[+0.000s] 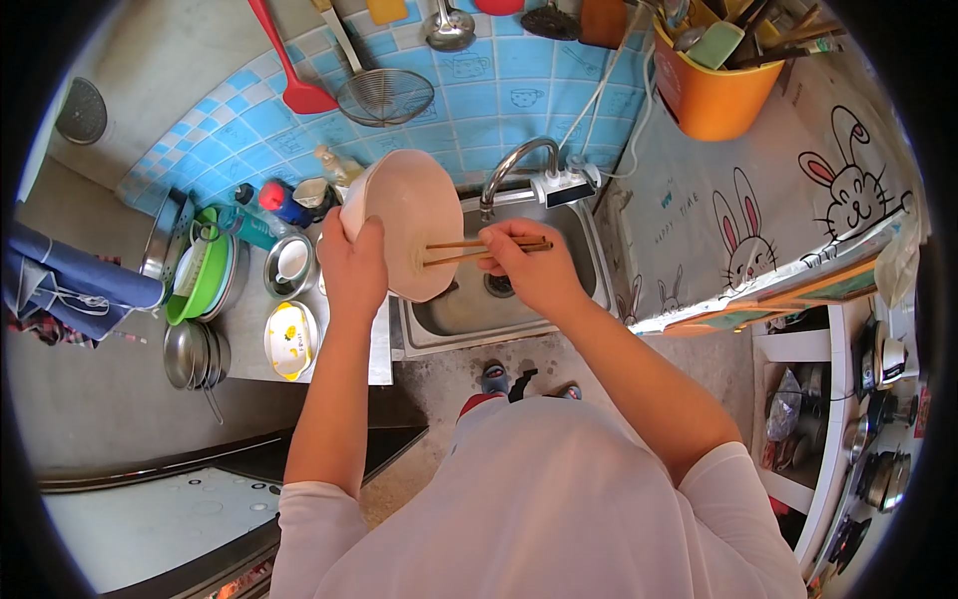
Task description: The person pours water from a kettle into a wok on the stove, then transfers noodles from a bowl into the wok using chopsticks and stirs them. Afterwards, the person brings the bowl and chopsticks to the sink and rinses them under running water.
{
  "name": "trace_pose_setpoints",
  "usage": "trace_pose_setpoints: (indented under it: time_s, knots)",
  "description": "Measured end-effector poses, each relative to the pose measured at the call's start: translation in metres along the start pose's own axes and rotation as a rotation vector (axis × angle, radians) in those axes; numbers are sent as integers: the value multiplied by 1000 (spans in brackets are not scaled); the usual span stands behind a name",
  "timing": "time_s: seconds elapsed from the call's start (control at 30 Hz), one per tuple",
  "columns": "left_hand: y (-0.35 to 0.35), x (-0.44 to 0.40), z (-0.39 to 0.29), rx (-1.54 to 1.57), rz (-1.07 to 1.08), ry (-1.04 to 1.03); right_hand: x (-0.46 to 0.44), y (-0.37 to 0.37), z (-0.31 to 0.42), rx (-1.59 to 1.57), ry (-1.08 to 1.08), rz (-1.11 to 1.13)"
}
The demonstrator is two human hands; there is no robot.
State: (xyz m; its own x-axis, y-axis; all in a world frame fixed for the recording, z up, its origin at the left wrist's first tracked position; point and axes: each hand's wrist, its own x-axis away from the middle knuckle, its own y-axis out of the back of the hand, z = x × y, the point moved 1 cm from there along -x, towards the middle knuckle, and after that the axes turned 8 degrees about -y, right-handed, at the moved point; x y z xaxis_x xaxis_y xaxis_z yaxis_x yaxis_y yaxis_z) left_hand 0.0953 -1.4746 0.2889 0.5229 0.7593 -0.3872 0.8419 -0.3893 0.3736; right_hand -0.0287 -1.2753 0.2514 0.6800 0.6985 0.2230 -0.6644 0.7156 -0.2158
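A large pale bowl is tilted on its side above the left part of the sink, its inside facing right. My left hand grips its lower left rim, thumb on the rim. My right hand is closed on a pair of wooden chopsticks, whose tips reach into the bowl near its inner wall. What lies at the tips is too small to make out. Just behind my right hand, the curved metal faucet stands over the sink.
Left of the sink, the counter holds a yellow-and-white dish, a metal bowl and bottles. A green basket stands farther left. An orange utensil bucket is at the back right. A strainer hangs on the tiled wall.
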Motion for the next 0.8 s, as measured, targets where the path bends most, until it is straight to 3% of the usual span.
trace_pose_setpoints:
  time_s: [0.07,0.3,0.8]
  knots:
    - [0,-4,9,-127,-24,-54,-1,-1,1,-4,-10,-1]
    - [5,-12,-12,-23,95,-44,-6,-3,1,-15,-21,2]
    - [8,-27,-20,-152,134,-72,-8,-8,2,-58,-21,28]
